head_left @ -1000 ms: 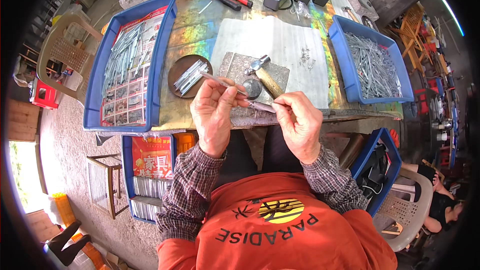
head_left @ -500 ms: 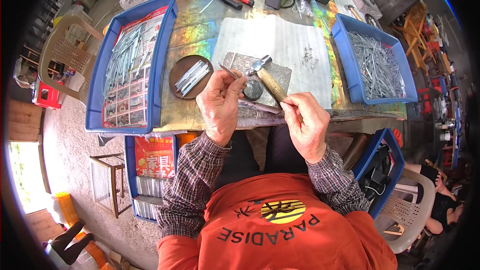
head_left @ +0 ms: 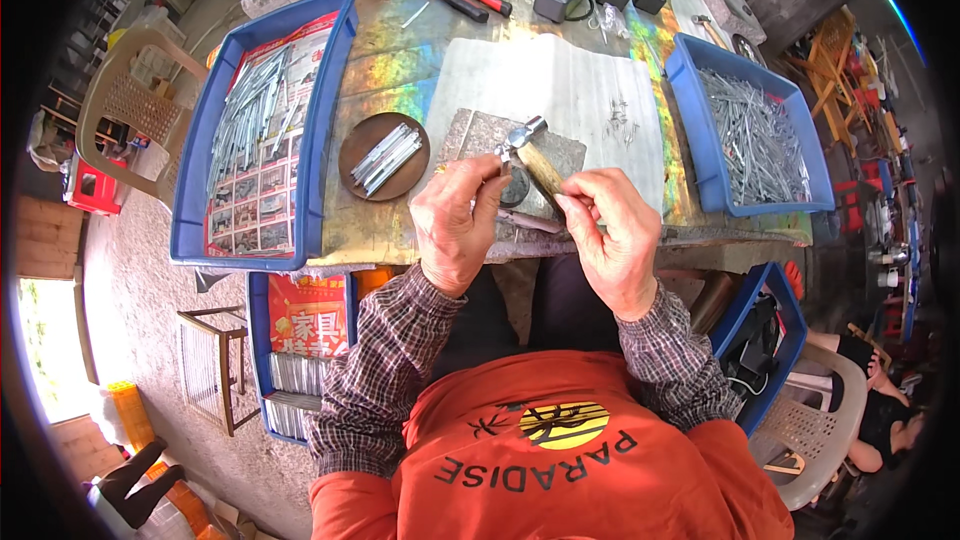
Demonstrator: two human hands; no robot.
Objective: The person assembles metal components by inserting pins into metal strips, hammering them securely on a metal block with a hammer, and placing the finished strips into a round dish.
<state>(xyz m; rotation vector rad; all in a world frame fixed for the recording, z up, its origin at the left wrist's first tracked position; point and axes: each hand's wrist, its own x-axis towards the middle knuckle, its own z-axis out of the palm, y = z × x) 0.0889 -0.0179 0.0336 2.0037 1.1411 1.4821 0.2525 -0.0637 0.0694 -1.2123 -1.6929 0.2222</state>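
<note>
Head view showed the left hand (head_left: 458, 225), thumb and fingertips drawn together beside the hammer (head_left: 541, 170), which lay over a stone slab (head_left: 568, 152); what they pinched could not be told. The right hand (head_left: 612, 240) had thumb and forefinger at the handle's near end, hold unclear. Metal rods (head_left: 386, 158) lay in a brown dish (head_left: 407, 180), leftward.
</note>
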